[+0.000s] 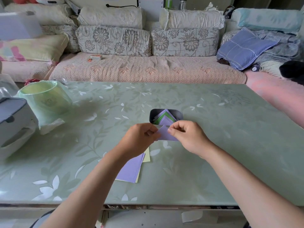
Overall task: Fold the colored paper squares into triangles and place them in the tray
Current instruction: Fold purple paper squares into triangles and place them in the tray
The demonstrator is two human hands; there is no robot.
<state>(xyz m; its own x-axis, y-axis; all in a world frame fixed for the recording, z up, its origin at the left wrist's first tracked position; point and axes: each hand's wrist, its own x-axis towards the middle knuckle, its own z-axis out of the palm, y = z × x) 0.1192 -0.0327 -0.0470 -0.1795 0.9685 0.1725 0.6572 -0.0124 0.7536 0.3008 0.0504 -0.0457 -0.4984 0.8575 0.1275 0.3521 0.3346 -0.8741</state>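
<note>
Both hands, left hand (pixel 139 137) and right hand (pixel 187 135), pinch one purple paper (pixel 165 134) just above the table (pixel 230 145), fingers curled. Directly beyond sits the dark tray (pixel 153 115) holding folded triangles (pixel 166 117); flat paper stack (pixel 131 168) lies under the left wrist.

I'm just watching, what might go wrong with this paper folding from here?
The left hand and right hand pinch the purple paper seemingly off the table, so its corners may slip and the fold come out crooked. The tray is already crowded with folded triangles standing above its rim; one more might tip some out. The left forearm lies over the stack of squares and might drag it askew.
</note>
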